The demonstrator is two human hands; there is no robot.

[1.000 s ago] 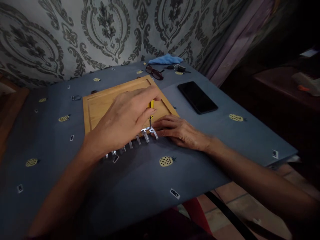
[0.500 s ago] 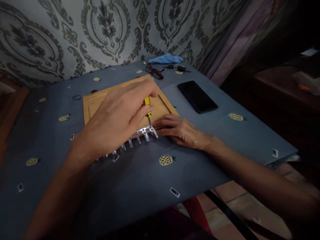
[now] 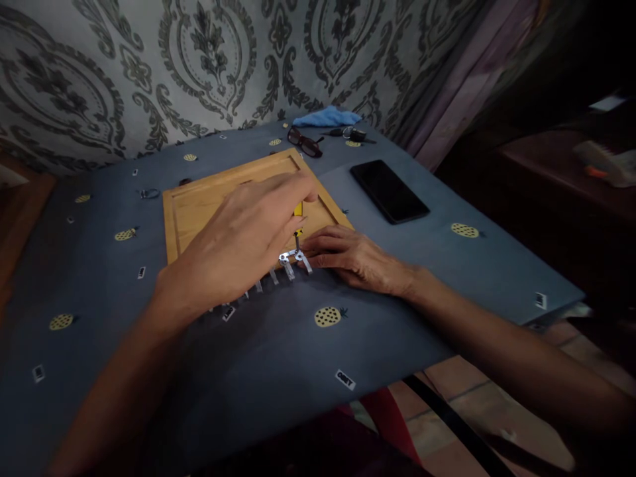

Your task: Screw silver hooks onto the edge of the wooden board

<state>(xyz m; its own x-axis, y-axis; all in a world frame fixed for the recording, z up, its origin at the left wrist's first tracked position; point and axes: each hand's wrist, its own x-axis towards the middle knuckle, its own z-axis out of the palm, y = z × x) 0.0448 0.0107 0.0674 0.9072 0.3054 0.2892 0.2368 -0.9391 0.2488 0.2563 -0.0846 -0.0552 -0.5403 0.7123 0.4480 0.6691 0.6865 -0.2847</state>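
My left hand (image 3: 238,242) is closed round a small yellow-handled screwdriver (image 3: 298,211), held upright over the near edge of a wooden board (image 3: 199,205). Its tip meets the right end of a metal rail with several hooks (image 3: 291,260) lying along that edge. My right hand (image 3: 355,257) rests flat beside the rail's right end, fingertips pressing on it. Most of the rail is hidden under my left hand.
The board lies on a blue-grey cloth with pineapple prints (image 3: 328,317). A black phone (image 3: 389,191) lies to the right. Glasses (image 3: 304,142), keys (image 3: 354,134) and a blue cloth (image 3: 325,117) sit at the back near the patterned wall. The table's edge drops off at the right front.
My left hand lifted slightly half a second ago, then came back down, the screwdriver tip returning to the rail's end. My right hand has stayed in place.
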